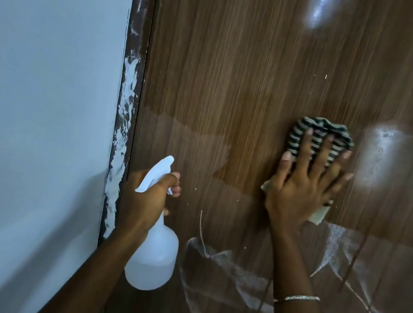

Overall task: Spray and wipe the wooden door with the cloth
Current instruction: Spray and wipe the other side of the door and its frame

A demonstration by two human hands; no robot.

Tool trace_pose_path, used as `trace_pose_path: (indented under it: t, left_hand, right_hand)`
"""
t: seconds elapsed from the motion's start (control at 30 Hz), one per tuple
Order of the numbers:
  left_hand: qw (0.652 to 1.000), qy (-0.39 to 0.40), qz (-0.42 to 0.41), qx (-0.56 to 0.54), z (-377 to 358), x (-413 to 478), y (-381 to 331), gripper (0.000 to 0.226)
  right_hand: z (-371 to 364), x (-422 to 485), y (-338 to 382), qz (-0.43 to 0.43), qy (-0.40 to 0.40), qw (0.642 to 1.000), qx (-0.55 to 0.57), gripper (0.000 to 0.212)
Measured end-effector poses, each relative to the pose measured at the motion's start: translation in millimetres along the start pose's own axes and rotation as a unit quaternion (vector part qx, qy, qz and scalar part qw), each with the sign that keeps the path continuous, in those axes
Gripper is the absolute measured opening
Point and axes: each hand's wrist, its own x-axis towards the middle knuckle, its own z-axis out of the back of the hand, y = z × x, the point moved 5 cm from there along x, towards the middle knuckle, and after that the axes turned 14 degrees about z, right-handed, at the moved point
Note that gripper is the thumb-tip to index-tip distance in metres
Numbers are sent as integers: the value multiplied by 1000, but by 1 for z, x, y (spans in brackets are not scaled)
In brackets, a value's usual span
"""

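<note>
The brown wooden door (238, 68) fills the middle and right of the head view, glossy and streaked with wet patches. My right hand (303, 192) lies flat with fingers spread, pressing a green-and-white striped cloth (320, 134) against the door at centre right. The cloth bunches above my fingertips and a corner pokes out under my palm. My left hand (144, 198) grips the neck of a white spray bottle (152, 257) lower left of the cloth, a finger on the trigger, nozzle pointing up toward the door.
A pale blue-white wall (41, 108) covers the left side. Between wall and door runs the dark door frame (123, 129), smeared with white paint. Whitish streaks and reflections mark the door's lower part (237, 270).
</note>
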Motion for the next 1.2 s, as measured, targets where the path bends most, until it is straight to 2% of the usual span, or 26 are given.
trace_pose_path:
  t: [0.17,0.2,0.27,0.33,0.4,0.47,0.53,0.6,0.67,0.73,0.8,0.9,0.93,0.97,1.03,1.1,1.13,1.2]
  left_hand:
    - [999,8,-16,34,15,3,-5,7]
    - [999,13,-21,42,17,3,-7,15]
    - [998,21,-18,53,17,3,-8,28]
    - [998,-7,-26,64,22,2,-7,16]
    - [996,-21,-35,74,23,-2,-7,15]
    - [996,-32,-28,74,29,0,-6,18]
    - [997,-28,-19,73,32,-3,-5,21]
    - [997,-7,-24,72,34,-6,-7,18]
    - [997,5,-24,69,38,-4,-8,17]
    - [999,13,4,47,42,0,-9,24]
    - [999,14,7,42,45,3,-9,31]
    - [998,2,-29,47,47,1,-10,18]
    - [999,-1,-23,38,47,2,-10,17]
    - [999,-8,-24,36,47,3,-10,15]
    - [997,-39,-39,54,49,4,-10,5]
    - [996,-58,-37,58,51,3,-9,7]
    - [996,-64,-33,56,52,2,-8,14]
    - [995,-68,-35,61,54,1,-9,18]
  right_hand:
    - [-9,-1,37,-136,-58,989,5,54]
    - [-15,2,56,-136,-53,989,14,56]
    - [-27,4,99,-62,-19,997,32,58]
    - [-41,-2,149,64,21,996,63,58]
    - [-50,-10,179,161,41,981,103,57]
    - [-52,-12,177,211,58,968,123,55]
    - [-46,-11,153,224,65,967,102,54]
    - [-35,-13,113,164,53,982,76,53]
    - [-24,-22,74,59,37,996,63,54]
    - [-17,-35,52,-25,12,999,40,54]
    - [-16,-42,53,-75,-16,997,21,53]
    - [-25,-35,84,-150,-44,987,40,54]
    - [-30,-33,100,-148,-38,987,48,55]
    - [-37,-31,121,-116,-22,992,54,56]
    - [-52,-36,170,30,31,996,78,57]
    - [-65,-48,207,173,56,977,114,58]
    - [-70,-50,216,203,56,969,129,57]
    - [-74,-41,219,201,42,968,144,55]
